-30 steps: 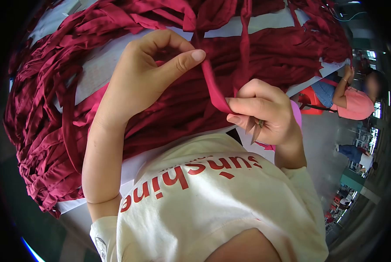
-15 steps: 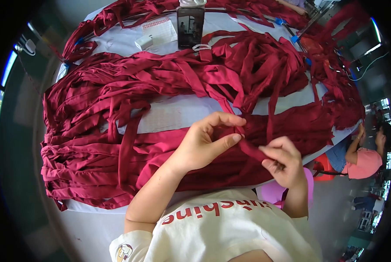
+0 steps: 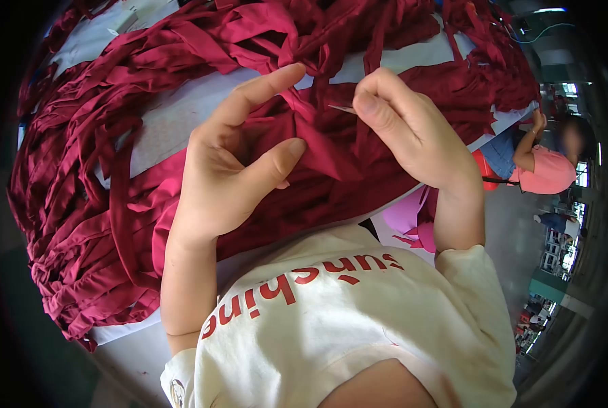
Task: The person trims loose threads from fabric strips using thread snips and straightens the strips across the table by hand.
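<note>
My left hand [image 3: 222,160] is raised over the dark red fabric strips [image 3: 137,228], its thumb and index finger spread wide apart with nothing between them. Just beyond those fingertips, a red fabric strip [image 3: 325,151] hangs loosely over the pile. My right hand [image 3: 412,129] is closed, with the thumb pressed against the curled fingers. From its grip a thin pointed metal tool [image 3: 343,109] sticks out to the left; most of it is hidden in the palm, so its kind cannot be made out.
Long bundles of red strips cover much of the white table [image 3: 175,119]. A pink-purple container [image 3: 406,214] sits beside my right forearm. At the right, a person in a pink top [image 3: 548,170] sits on a red stool [image 3: 482,166].
My hands have moved apart, and the fabric strip is out of them. A pointed metal tool now shows in my right hand. The view has tilted down, and the phone is out of frame.
</note>
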`<state>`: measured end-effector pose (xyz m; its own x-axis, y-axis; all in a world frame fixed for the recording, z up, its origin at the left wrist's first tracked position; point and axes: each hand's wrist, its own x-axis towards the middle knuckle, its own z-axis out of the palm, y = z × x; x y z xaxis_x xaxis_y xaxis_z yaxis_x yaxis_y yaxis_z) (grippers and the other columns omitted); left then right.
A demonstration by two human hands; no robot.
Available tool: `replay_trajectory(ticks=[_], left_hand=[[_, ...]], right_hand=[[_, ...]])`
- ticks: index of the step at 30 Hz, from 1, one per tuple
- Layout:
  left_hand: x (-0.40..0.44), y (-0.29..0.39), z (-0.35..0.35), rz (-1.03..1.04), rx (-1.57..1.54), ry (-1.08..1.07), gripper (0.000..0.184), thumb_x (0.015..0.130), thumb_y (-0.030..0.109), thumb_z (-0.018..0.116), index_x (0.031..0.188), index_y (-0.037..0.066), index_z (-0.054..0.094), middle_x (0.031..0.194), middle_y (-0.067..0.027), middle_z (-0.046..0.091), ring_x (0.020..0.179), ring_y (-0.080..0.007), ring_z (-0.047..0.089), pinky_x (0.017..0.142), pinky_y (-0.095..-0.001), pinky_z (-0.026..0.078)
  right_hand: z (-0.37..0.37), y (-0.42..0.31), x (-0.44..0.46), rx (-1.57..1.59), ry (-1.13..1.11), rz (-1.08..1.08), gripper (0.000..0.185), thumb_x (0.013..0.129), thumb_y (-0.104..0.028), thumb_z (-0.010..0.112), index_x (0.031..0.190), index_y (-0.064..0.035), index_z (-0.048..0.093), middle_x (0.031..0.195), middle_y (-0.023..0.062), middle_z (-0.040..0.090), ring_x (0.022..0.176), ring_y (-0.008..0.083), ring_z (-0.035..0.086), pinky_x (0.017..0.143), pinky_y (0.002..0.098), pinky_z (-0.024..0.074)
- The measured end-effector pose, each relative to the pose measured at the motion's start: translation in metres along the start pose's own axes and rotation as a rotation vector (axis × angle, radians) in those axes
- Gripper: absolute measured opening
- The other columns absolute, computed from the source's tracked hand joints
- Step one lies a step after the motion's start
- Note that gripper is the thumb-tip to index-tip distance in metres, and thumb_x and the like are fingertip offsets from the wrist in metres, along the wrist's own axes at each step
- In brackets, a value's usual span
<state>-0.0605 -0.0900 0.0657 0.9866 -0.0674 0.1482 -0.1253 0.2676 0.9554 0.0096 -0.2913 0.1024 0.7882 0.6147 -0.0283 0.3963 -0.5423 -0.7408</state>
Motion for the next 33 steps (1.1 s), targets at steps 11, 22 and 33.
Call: replay_trajectory(ticks=[11, 22, 33], left_hand=[[0.001, -0.006, 0.000, 0.007, -0.031, -0.015, 0.054, 0.069, -0.008, 0.058, 0.121, -0.008, 0.043, 0.129, -0.0191, 0.042, 0.062, 0.0002, 0.052, 0.046, -0.0118, 0.043], [0.000, -0.005, -0.003, -0.029, -0.047, -0.018, 0.056, 0.068, -0.009, 0.058, 0.122, -0.008, 0.042, 0.128, -0.0174, 0.043, 0.061, -0.0015, 0.053, 0.046, -0.0133, 0.043], [-0.002, -0.003, -0.004, -0.058, -0.085, -0.029, 0.054, 0.071, -0.012, 0.057, 0.123, -0.003, 0.045, 0.110, -0.0044, 0.051, 0.060, -0.0012, 0.049, 0.054, -0.0161, 0.041]], right_hand=[[0.016, -0.010, 0.019, 0.219, -0.095, -0.050, 0.031, 0.089, -0.032, 0.051, 0.081, -0.0021, 0.052, 0.060, 0.0076, 0.048, 0.052, 0.0149, 0.042, 0.050, 0.0296, 0.0348], [0.021, -0.008, 0.019, 0.200, -0.071, -0.071, 0.028, 0.086, -0.029, 0.057, 0.077, -0.0032, 0.052, 0.054, 0.0057, 0.042, 0.048, 0.0129, 0.037, 0.046, 0.0285, 0.0301], [0.022, -0.008, 0.018, 0.252, -0.089, -0.068, 0.026, 0.087, -0.026, 0.055, 0.078, -0.0024, 0.051, 0.058, 0.0063, 0.046, 0.051, 0.0129, 0.039, 0.048, 0.0278, 0.0327]])
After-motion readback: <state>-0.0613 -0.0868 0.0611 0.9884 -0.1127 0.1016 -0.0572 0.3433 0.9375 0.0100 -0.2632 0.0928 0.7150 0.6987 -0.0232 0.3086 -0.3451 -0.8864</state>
